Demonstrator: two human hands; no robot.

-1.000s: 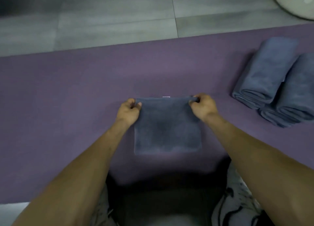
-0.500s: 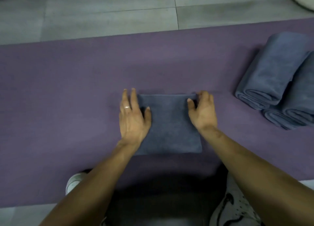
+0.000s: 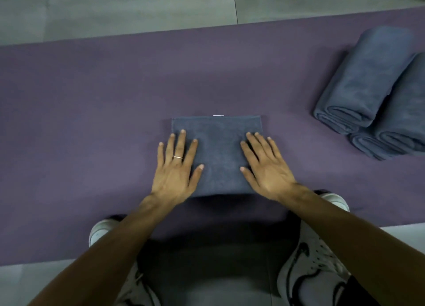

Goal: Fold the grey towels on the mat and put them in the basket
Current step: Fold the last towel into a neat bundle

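folded grey towel (image 3: 217, 154) flat on mat (image 3: 92, 121) | left hand (image 3: 176, 167), right hand (image 3: 264, 167) flat, pressing its side edges | basket far right

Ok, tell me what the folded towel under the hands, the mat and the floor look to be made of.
Folded towel: soft napped cloth, probably microfibre or terry; matte, fuzzy surface with faint shading.
Mat: looks like foam or rubber, as on an exercise mat; flat, matte purple, thin straight edge.
Floor: likely ceramic or stone tile; grey slabs with thin joint lines and slight sheen.
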